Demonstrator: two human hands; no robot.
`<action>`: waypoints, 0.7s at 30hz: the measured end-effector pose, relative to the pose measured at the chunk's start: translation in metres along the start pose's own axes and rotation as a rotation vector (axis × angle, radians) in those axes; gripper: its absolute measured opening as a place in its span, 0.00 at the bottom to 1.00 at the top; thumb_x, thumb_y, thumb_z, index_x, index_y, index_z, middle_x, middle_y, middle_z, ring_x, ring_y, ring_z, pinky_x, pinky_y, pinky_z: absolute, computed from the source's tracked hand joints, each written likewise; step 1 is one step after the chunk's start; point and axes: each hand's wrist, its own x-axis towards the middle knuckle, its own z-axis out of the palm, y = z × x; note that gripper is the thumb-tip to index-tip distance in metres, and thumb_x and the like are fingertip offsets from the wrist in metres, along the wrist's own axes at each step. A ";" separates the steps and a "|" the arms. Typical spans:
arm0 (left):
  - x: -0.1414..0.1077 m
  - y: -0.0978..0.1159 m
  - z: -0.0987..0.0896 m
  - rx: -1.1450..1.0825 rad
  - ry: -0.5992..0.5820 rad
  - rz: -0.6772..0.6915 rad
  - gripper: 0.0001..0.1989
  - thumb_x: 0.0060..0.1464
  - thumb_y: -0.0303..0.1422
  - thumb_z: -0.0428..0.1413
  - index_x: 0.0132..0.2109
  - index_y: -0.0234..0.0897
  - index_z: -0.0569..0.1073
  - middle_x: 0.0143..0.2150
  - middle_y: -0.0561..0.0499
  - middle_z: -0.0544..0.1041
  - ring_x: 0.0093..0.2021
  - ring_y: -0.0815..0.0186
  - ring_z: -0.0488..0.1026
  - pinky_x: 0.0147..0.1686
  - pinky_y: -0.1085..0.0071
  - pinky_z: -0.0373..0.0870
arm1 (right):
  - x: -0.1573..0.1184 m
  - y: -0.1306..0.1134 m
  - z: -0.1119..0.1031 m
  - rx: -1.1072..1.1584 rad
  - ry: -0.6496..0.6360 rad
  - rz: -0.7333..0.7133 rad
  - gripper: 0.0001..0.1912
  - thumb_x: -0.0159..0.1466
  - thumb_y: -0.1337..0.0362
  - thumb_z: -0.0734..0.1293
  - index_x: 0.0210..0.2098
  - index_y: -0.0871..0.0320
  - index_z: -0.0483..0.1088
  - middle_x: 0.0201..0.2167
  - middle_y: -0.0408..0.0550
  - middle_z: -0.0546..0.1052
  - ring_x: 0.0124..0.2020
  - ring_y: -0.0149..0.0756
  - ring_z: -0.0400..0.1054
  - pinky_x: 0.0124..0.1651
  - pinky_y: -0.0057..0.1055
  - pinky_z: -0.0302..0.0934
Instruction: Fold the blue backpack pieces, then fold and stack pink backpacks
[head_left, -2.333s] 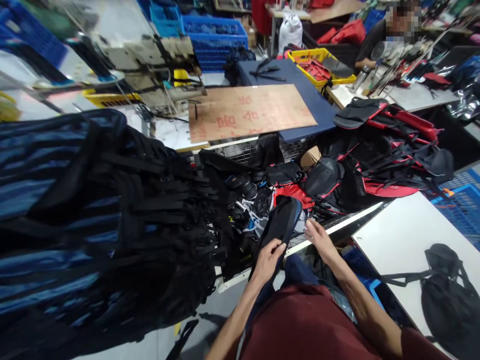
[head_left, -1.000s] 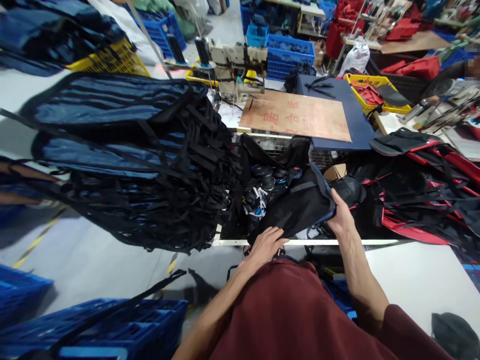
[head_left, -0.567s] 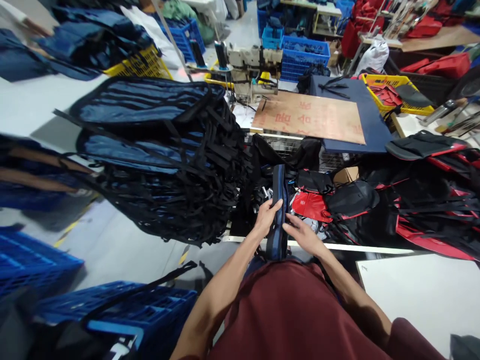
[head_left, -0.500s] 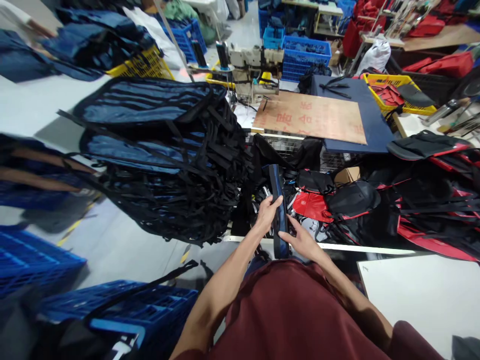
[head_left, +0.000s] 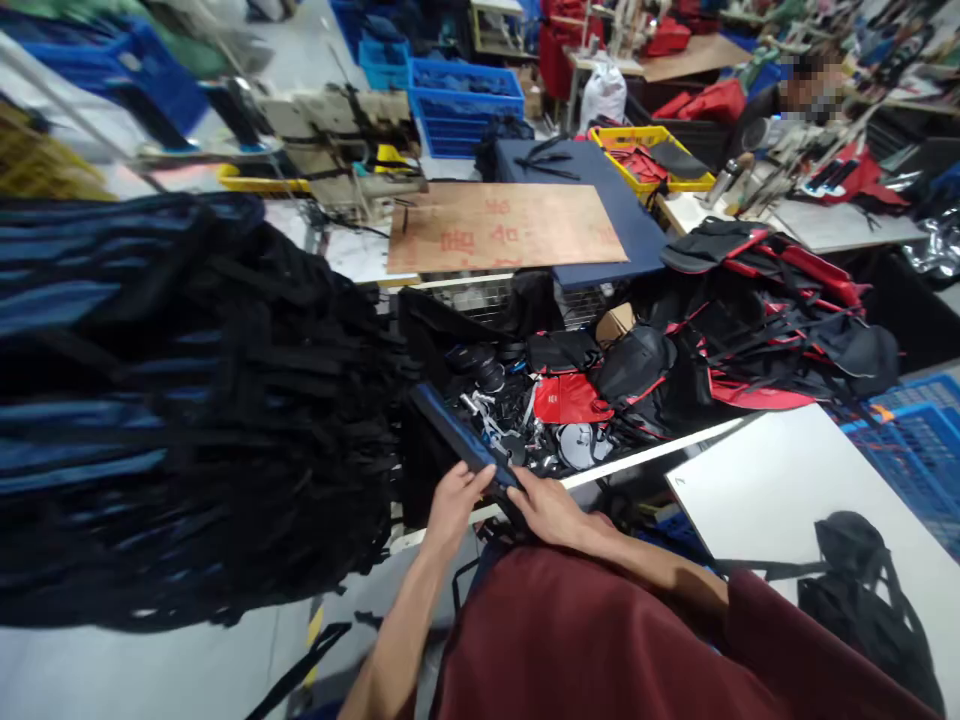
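Observation:
A long, narrow dark blue and black fabric piece slants from upper left to lower right in front of the body. My left hand pinches its near edge, thumb on top. Close by on the right, my right hand grips the lower end, thumb and fingers pressed on the cloth. To the left is a tall stack of blue and black bag pieces with many straps. Behind the strip, a bin holds a red pouch and black cords.
A brown board lies on the far table beside a sewing machine. Black and red bags are piled at the right. A white board is at the lower right, with black fabric on it. A person sits at the far right.
The view has swung to the right. The strip has turned from nearly upright to a slant, its far end now to the left. My hands have come closer together at its near end.

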 end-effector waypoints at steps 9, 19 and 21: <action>0.027 0.083 -0.003 -0.239 0.236 0.252 0.31 0.42 0.43 0.82 0.42 0.39 0.72 0.33 0.62 0.71 0.24 0.76 0.65 0.23 0.79 0.67 | -0.031 0.022 -0.030 0.183 -0.016 -0.119 0.21 0.80 0.52 0.62 0.68 0.52 0.70 0.57 0.52 0.82 0.56 0.46 0.78 0.61 0.40 0.71; -0.031 0.059 0.057 0.206 -0.009 0.067 0.31 0.48 0.51 0.76 0.50 0.42 0.72 0.29 0.63 0.72 0.17 0.76 0.60 0.16 0.79 0.58 | 0.053 0.045 -0.005 0.006 0.411 -0.109 0.18 0.78 0.62 0.65 0.66 0.49 0.72 0.59 0.49 0.83 0.57 0.43 0.79 0.57 0.35 0.70; -0.039 0.074 0.020 0.429 -0.015 -0.005 0.34 0.47 0.54 0.76 0.54 0.41 0.77 0.26 0.62 0.71 0.18 0.72 0.65 0.17 0.77 0.62 | 0.056 0.076 -0.036 -0.065 0.452 -0.067 0.17 0.77 0.64 0.66 0.63 0.49 0.75 0.54 0.48 0.85 0.54 0.42 0.79 0.54 0.32 0.68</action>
